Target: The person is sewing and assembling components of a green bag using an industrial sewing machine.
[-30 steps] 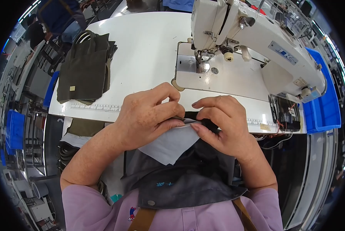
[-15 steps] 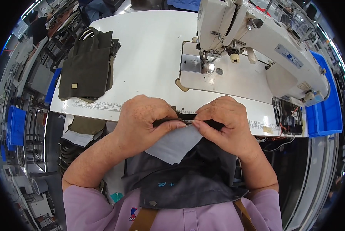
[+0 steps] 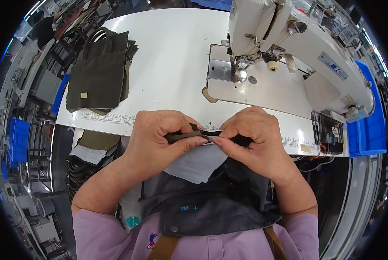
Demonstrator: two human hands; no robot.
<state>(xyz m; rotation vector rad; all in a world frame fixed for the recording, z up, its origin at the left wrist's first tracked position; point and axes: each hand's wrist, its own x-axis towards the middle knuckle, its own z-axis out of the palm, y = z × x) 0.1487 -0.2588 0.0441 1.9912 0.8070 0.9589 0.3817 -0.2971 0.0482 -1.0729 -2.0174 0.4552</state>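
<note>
Both hands pinch the upper edge of a dark olive fabric piece with a light grey lining, at the front edge of the white table. My left hand is closed on its left part, thumb along the edge. Close beside it, my right hand grips the edge between thumb and fingers. The thumb tips nearly meet at a small gap in the middle. The lining hangs below the hands, in front of a dark apron. Most of the olive cloth is hidden behind my fingers.
A white sewing machine stands at the right of the table. Stacked dark olive bags lie at the left. More folded pieces hang below the left front edge. A blue bin is at the far right.
The view has shifted slightly, so the machine sits further right. My left fingers have loosened and shifted a little along the cloth; more olive edge shows between thumb and fingers.
</note>
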